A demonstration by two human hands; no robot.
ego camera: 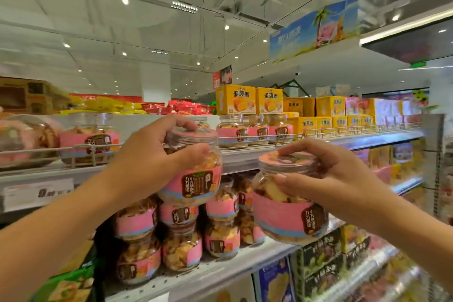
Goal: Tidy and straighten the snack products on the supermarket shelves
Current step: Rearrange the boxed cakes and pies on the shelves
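Note:
My left hand (157, 152) grips the lid and neck of a clear biscuit jar with a pink label (196, 184), held in the air in front of the upper shelf edge (245, 157). My right hand (328, 179) grips the top of a second identical jar (289, 218), lower and to the right, above the front of the lower shelf (220, 274). Several more of the same jars (181, 235) are stacked two high on the lower shelf behind and below both held jars. Others (89, 142) stand on the upper shelf behind a wire rail.
Yellow boxes (235, 99) stand on the upper shelf at the right, above three more jars (255, 133). Red and yellow packets (176, 106) lie further back. A price tag (36, 193) hangs on the upper shelf edge at left. Dark and blue boxes (321, 260) fill the shelf below.

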